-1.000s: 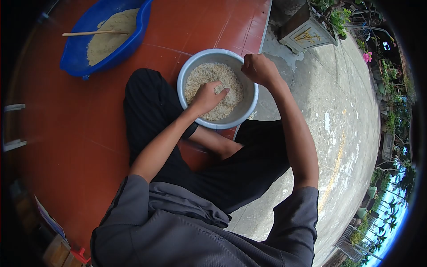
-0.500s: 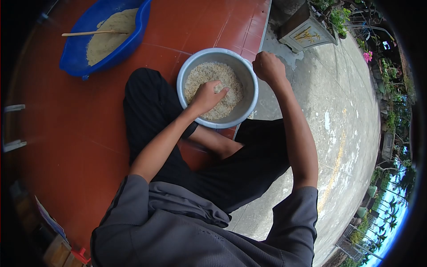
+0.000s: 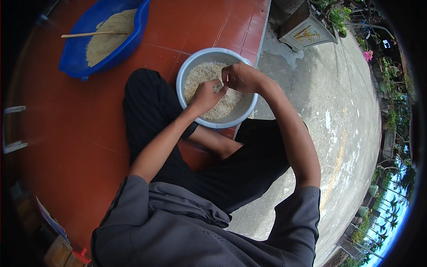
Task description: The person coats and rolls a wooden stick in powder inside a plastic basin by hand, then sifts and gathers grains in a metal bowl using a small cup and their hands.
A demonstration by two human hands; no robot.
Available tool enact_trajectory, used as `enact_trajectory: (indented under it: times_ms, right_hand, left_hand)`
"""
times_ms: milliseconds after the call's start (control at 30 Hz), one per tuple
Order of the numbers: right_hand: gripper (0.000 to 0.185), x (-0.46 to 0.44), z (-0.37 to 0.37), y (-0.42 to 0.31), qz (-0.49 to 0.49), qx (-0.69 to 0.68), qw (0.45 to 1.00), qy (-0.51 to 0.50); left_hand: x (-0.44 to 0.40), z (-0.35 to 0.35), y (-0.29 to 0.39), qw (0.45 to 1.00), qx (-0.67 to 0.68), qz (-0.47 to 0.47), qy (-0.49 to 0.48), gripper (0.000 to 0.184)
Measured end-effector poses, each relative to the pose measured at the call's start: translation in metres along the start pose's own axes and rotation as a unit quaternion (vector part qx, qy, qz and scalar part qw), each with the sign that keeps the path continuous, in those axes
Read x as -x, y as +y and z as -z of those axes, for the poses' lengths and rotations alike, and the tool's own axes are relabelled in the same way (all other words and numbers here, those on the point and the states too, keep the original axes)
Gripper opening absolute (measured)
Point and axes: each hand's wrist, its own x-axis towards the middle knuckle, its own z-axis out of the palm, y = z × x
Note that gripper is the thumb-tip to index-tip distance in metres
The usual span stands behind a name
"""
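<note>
A grey metal basin (image 3: 252,102) holds a layer of pale, rice-like grains (image 3: 222,108). Over the grains my left hand (image 3: 207,97) is curled, thumb and fingers bent toward each other; whatever lies in it is too small or too hidden to name. My right hand (image 3: 242,78) reaches in across the basin's right side, its fingers pinched and meeting the fingertips of my left hand. What that pinch holds, if anything, cannot be made out.
On the red tiled floor (image 3: 80,155) stands a blue tub (image 3: 71,60) of pale meal (image 3: 109,46), a wooden stick (image 3: 91,34) resting in it. My crossed legs flank the basin. Concrete ground (image 3: 320,102) and a square planter (image 3: 307,33) lie to the right.
My right hand has moved left and down from beyond the basin's right rim to my left hand's fingertips. My left hand has stayed nearly still.
</note>
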Motion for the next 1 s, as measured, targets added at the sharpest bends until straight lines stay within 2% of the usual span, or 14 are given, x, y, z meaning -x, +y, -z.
enact_trajectory:
  times_ms: [167, 467, 567, 667, 733, 767, 833, 867, 967, 1000]
  right_hand:
    - [0.01, -0.001, -0.002, -0.002, -0.032, 0.028, 0.999, 0.008]
    - [0.013, -0.002, -0.005, 0.001, -0.021, 0.008, 1.0, -0.002]
    - [0.016, 0.0, -0.002, -0.002, -0.059, 0.036, 0.997, 0.015]
    - [0.022, 0.003, 0.009, 0.021, -0.142, 0.066, 0.98, 0.126]
    - [0.026, 0.005, 0.025, 0.05, -0.184, 0.085, 0.967, 0.158]
    - [0.028, 0.005, 0.034, 0.067, -0.205, 0.093, 0.958, 0.175]
    - [0.033, 0.002, 0.033, 0.121, -0.207, 0.107, 0.956, 0.178]
    - [0.035, 0.005, 0.035, 0.128, -0.209, 0.113, 0.955, 0.18]
    - [0.054, 0.009, 0.035, 0.121, -0.401, -0.04, 0.91, 0.095]
    - [0.058, 0.009, 0.031, 0.118, -0.424, -0.061, 0.902, 0.057]
  left_hand:
    - [0.001, 0.001, 0.004, 1.0, 0.03, -0.01, 0.003, 0.032]
    - [0.0, -0.002, -0.005, 0.999, 0.029, -0.017, -0.004, 0.032]
    - [0.0, -0.005, -0.01, 1.0, 0.029, -0.009, 0.001, 0.033]
    - [0.0, -0.004, -0.008, 0.999, 0.046, 0.019, -0.01, 0.034]
    - [0.002, 0.0, 0.0, 0.996, 0.067, 0.058, -0.027, 0.032]
    - [0.003, -0.001, -0.001, 0.997, 0.062, 0.043, -0.015, 0.03]
    - [0.003, -0.004, -0.007, 0.999, 0.05, 0.01, 0.003, 0.025]
    - [0.002, -0.002, -0.004, 0.998, 0.049, 0.024, -0.003, 0.022]
    - [0.004, -0.001, -0.001, 0.996, 0.056, 0.058, -0.028, 0.018]
    - [0.004, -0.002, -0.002, 0.995, 0.066, 0.062, -0.034, 0.018]
